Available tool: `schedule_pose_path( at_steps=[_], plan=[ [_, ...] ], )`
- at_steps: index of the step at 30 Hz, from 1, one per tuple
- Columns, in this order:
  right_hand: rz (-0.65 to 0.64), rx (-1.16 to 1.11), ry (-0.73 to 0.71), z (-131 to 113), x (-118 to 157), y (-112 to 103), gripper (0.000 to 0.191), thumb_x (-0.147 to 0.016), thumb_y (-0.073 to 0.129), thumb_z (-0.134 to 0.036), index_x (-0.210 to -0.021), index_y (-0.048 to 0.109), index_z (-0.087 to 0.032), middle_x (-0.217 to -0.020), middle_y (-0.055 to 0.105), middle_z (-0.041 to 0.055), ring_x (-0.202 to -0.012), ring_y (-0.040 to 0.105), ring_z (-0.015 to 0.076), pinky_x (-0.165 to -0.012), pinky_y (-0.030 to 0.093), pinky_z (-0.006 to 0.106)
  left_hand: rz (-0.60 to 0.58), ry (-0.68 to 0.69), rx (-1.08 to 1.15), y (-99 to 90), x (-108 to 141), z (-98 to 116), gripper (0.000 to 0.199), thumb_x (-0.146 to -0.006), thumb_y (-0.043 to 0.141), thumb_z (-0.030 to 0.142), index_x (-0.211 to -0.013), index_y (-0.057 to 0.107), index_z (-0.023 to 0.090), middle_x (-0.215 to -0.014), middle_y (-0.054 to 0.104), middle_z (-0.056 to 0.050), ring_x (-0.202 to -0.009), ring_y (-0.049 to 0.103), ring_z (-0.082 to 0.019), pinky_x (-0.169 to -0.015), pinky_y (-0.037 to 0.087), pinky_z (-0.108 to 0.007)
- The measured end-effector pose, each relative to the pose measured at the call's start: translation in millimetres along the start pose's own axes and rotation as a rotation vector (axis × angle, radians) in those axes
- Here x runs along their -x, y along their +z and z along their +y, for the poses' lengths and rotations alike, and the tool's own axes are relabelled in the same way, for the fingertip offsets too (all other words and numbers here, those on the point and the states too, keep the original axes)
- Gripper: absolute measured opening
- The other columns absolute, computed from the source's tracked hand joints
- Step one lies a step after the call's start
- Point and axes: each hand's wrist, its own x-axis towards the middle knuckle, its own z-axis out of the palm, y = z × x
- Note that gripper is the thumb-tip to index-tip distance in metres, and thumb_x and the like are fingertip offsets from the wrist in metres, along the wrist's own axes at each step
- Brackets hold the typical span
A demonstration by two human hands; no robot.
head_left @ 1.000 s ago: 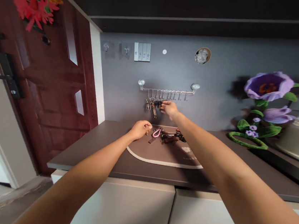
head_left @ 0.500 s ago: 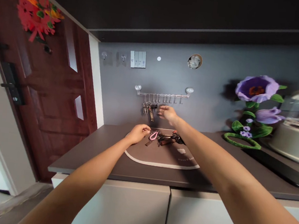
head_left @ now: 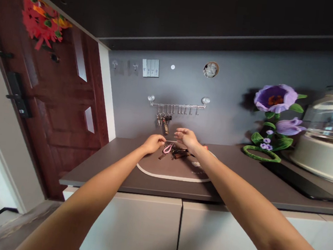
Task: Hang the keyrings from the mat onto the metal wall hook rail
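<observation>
Above the left part of the brown mat point(head_left: 175, 173), my left hand point(head_left: 153, 143) is closed, its fingertips beside a pink loop keychain point(head_left: 168, 148); what it holds, if anything, is too small to make out. My right hand point(head_left: 186, 138) hovers over the back of the mat with its fingers apart and nothing visible in them. Below it lies a pile of dark keys and key holders point(head_left: 179, 153), partly covered by the hand. On the wall, a clear hook rail point(head_left: 180, 105) carries several keys point(head_left: 164, 121) at its left end.
A black phone point(head_left: 301, 181) lies at the right of the counter point(head_left: 101, 165). Behind it stand purple artificial flowers point(head_left: 275, 99) on a green ring base, beside a white appliance with a clear dome point(head_left: 325, 157). A dark shelf point(head_left: 178, 18) overhangs the counter.
My right hand has moved down and away from the hanging keys, towards the pile on the mat. My left hand stays near the pink keychain. The camera view has shifted slightly.
</observation>
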Motion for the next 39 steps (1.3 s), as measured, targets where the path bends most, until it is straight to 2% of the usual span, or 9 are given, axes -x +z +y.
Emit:
schedule_pose_path(
  at_steps=[4,7,9,12,16,23,29,39],
  plan=[
    [0.001,-0.012,0.014,9.6,8.3,-1.6,0.021,-0.077,0.046,-0.008,-0.096,0.052,-0.014,-0.090,0.064,0.0083,-0.067,0.061,0.0090,-0.066,0.050,0.024,-0.017,-0.015,-0.016,-3.6,-9.6,5.8,0.018,-0.071,0.052,0.013,-0.082,0.066,0.016,-0.083,0.066,-0.004,-0.077,0.058,-0.016,-0.077,0.043,-0.028],
    [0.007,0.020,-0.020,21.1,8.3,-3.0,0.022,-0.079,0.043,-0.010,-0.100,0.050,-0.013,-0.082,0.064,0.0064,-0.061,0.059,0.0087,-0.066,0.049,0.025,0.003,-0.053,-0.043,1.6,-18.3,7.6,0.017,-0.070,0.054,0.010,-0.081,0.065,0.015,-0.085,0.066,-0.005,-0.079,0.058,-0.016,-0.078,0.043,-0.028],
    [0.033,0.138,-0.086,29.7,6.8,-5.4,0.023,-0.080,0.042,-0.014,-0.102,0.050,-0.013,-0.076,0.063,0.0048,-0.060,0.058,0.0094,-0.065,0.049,0.025,0.013,-0.067,-0.071,8.6,-22.9,6.6,0.018,-0.070,0.053,0.009,-0.083,0.065,0.014,-0.088,0.066,-0.007,-0.081,0.058,-0.017,-0.079,0.042,-0.028],
    [0.065,0.443,-0.246,40.1,3.7,-11.4,0.025,-0.080,0.043,-0.019,-0.103,0.054,-0.015,-0.068,0.062,0.0016,-0.059,0.057,0.0106,-0.068,0.047,0.026,0.018,-0.094,-0.104,21.4,-26.2,0.5,0.020,-0.072,0.051,0.008,-0.085,0.065,0.014,-0.092,0.065,-0.009,-0.085,0.058,-0.019,-0.081,0.042,-0.029],
    [0.070,0.690,-0.389,44.7,-0.5,-17.3,0.027,-0.080,0.043,-0.022,-0.103,0.057,-0.018,-0.069,0.063,0.0008,-0.066,0.058,0.0119,-0.077,0.043,0.027,0.001,-0.108,-0.097,34.2,-24.3,-13.8,0.023,-0.075,0.048,0.011,-0.091,0.065,0.014,-0.098,0.064,-0.009,-0.091,0.057,-0.019,-0.084,0.041,-0.029],
    [0.014,0.776,-0.402,44.0,-3.5,-12.7,0.027,-0.080,0.042,-0.018,-0.102,0.058,-0.018,-0.072,0.064,0.0019,-0.068,0.059,0.0125,-0.077,0.042,0.026,-0.107,0.041,-0.074,33.7,-20.8,-29.3,0.020,-0.075,0.049,0.016,-0.087,0.066,0.016,-0.092,0.066,-0.006,-0.086,0.057,-0.017,-0.081,0.040,-0.027],
    [-0.005,0.778,-0.399,45.5,-5.2,-12.3,0.025,-0.079,0.043,-0.017,-0.099,0.059,-0.018,-0.070,0.065,0.0016,-0.069,0.059,0.0129,-0.077,0.042,0.025,-0.086,-0.004,-0.115,27.5,-19.0,-25.1,0.015,-0.074,0.052,0.021,-0.074,0.066,0.015,-0.078,0.065,-0.004,-0.072,0.056,-0.015,-0.072,0.041,-0.025],
    [0.002,0.812,-0.388,46.9,-8.0,-13.4,0.024,-0.079,0.045,-0.019,-0.097,0.060,-0.017,-0.072,0.065,0.0027,-0.072,0.060,0.0137,-0.079,0.042,0.026,-0.055,-0.023,-0.121,14.0,-16.2,-22.5,0.014,-0.072,0.053,0.020,-0.075,0.065,0.014,-0.074,0.064,-0.003,-0.068,0.053,-0.013,-0.066,0.039,-0.023]
  ],
)
